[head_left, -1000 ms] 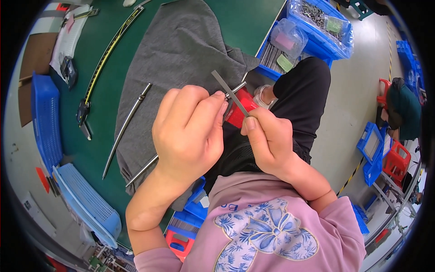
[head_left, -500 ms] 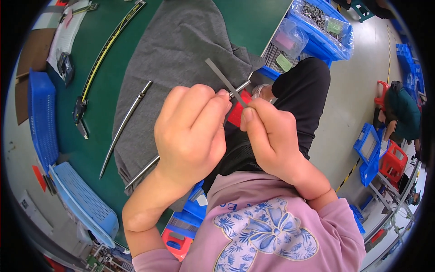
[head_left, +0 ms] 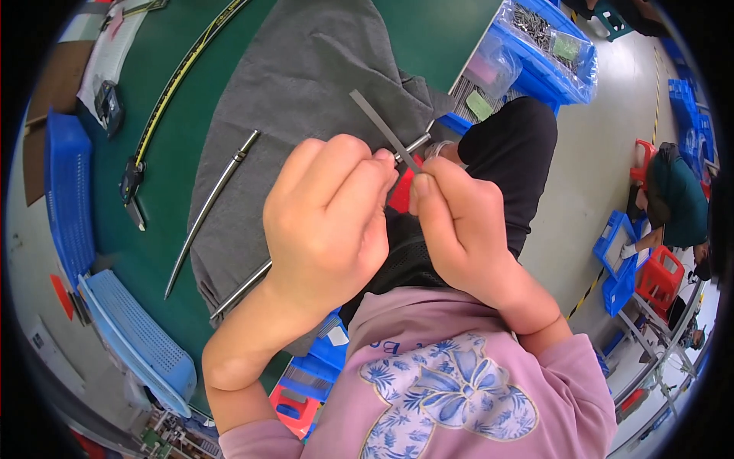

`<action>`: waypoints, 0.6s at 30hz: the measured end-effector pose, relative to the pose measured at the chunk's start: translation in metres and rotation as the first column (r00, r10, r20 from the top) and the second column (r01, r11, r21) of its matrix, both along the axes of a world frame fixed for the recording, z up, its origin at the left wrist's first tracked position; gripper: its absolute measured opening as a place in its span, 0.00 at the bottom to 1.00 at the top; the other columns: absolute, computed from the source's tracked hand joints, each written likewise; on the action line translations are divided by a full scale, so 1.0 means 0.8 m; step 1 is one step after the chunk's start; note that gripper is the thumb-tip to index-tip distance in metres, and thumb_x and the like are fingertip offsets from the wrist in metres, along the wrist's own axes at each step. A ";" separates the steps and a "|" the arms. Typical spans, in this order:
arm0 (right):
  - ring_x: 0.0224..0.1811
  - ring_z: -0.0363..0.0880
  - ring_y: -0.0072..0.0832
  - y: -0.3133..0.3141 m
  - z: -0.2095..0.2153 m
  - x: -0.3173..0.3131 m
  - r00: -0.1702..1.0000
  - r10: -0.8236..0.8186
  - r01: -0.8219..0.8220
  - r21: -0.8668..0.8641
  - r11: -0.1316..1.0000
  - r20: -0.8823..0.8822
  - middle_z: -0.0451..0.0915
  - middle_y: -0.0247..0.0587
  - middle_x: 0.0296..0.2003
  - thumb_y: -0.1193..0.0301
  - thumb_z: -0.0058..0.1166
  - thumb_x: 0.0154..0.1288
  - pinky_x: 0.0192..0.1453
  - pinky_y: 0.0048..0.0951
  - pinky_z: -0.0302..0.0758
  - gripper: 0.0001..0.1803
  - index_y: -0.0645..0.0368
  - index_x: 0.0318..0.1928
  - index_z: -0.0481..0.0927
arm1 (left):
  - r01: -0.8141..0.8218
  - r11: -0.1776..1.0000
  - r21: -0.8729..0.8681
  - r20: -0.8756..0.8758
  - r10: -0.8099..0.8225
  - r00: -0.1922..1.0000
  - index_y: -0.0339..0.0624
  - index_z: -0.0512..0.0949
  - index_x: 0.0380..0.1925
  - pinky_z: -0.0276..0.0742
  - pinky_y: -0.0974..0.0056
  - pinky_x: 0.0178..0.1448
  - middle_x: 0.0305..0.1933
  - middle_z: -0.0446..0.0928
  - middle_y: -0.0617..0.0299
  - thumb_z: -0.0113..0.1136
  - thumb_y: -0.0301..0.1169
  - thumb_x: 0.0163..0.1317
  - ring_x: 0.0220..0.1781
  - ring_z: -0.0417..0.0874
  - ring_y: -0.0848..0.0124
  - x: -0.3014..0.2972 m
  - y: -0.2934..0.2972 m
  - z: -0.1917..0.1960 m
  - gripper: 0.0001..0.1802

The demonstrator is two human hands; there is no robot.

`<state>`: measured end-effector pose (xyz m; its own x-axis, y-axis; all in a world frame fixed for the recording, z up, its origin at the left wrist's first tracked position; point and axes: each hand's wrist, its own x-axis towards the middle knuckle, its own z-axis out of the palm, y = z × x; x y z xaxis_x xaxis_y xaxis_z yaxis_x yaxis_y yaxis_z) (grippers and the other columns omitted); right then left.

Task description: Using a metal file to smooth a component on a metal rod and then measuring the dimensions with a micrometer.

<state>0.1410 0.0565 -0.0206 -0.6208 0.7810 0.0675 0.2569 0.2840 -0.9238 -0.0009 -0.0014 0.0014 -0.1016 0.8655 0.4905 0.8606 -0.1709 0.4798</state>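
At the centre of the head view, the left hand (head_left: 329, 210) is closed around 1 metal rod (head_left: 415, 145), its tip pointing up and right. The right hand (head_left: 462, 218) pinches 1 flat grey strip (head_left: 380, 124), which crosses the rod near the tip; contact cannot be confirmed. The step in hand appears to be working strip against rod; the next move calls for a steady rod and a controlled stroke.

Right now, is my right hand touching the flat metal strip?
Touching: the head view shows the right hand pinching the near end of the flat metal strip between thumb and forefinger.
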 end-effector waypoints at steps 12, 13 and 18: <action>0.15 0.71 0.44 -0.011 -0.013 0.014 0.999 -0.030 0.031 0.026 0.999 -0.011 0.69 0.44 0.14 0.74 0.50 0.63 0.19 0.39 0.64 0.08 0.58 0.26 0.70 | 0.001 1.000 -0.011 0.020 0.000 1.000 0.35 0.76 0.27 0.68 0.62 0.28 0.27 0.70 0.60 0.63 0.16 0.40 0.27 0.71 0.62 -0.001 0.000 -0.001 0.11; 0.15 0.71 0.44 -0.011 -0.015 0.016 0.999 -0.022 0.022 0.000 1.000 -0.023 0.69 0.45 0.14 0.73 0.50 0.63 0.19 0.39 0.64 0.08 0.58 0.27 0.70 | 0.006 1.000 -0.012 0.030 -0.006 1.000 0.35 0.76 0.27 0.68 0.62 0.28 0.28 0.70 0.60 0.62 0.16 0.40 0.27 0.71 0.62 -0.001 0.000 -0.001 0.11; 0.16 0.72 0.45 -0.001 -0.006 0.000 1.000 0.014 -0.013 0.048 0.999 -0.002 0.69 0.45 0.14 0.75 0.50 0.63 0.19 0.37 0.65 0.07 0.59 0.27 0.71 | -0.004 1.000 -0.007 0.016 0.005 1.000 0.35 0.76 0.25 0.68 0.62 0.28 0.27 0.71 0.59 0.64 0.16 0.42 0.26 0.72 0.62 0.001 0.001 0.002 0.09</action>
